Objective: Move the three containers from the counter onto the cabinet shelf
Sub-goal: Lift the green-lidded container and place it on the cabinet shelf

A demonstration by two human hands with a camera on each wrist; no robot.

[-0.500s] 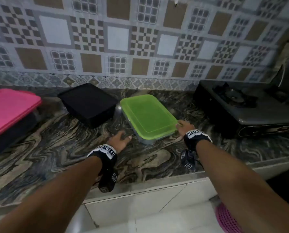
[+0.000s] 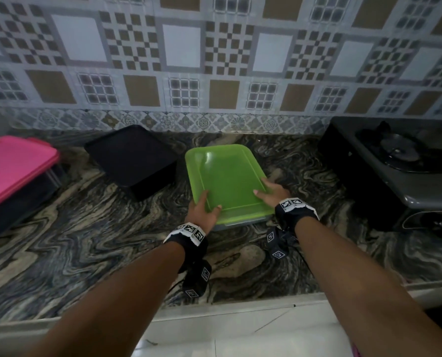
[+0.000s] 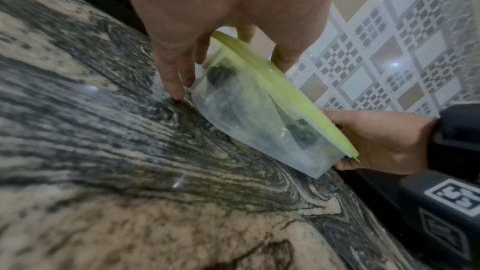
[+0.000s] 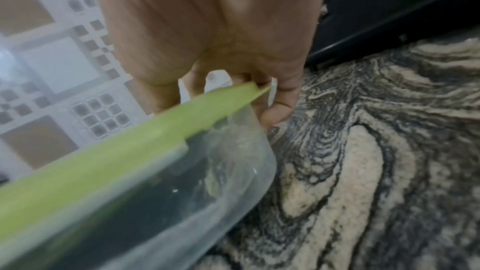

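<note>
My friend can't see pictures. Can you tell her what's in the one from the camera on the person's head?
Two hands, left hand and right hand, grip the near corners of a clear container with a green lid on a swirly marble counter. A black container and a pink-lidded container sit to the left, a stove to the right.

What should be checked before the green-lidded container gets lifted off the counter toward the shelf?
1. Left hand grips the green-lidded container, thumb on the lid: ok.
2. Right hand grips its other near corner: ok.
3. Lid seated all round: cannot tell.
4. Gap to the black container: ok.
5. Gap to the gas stove: ok.
6. Cabinet shelf in view: not ok.
</note>
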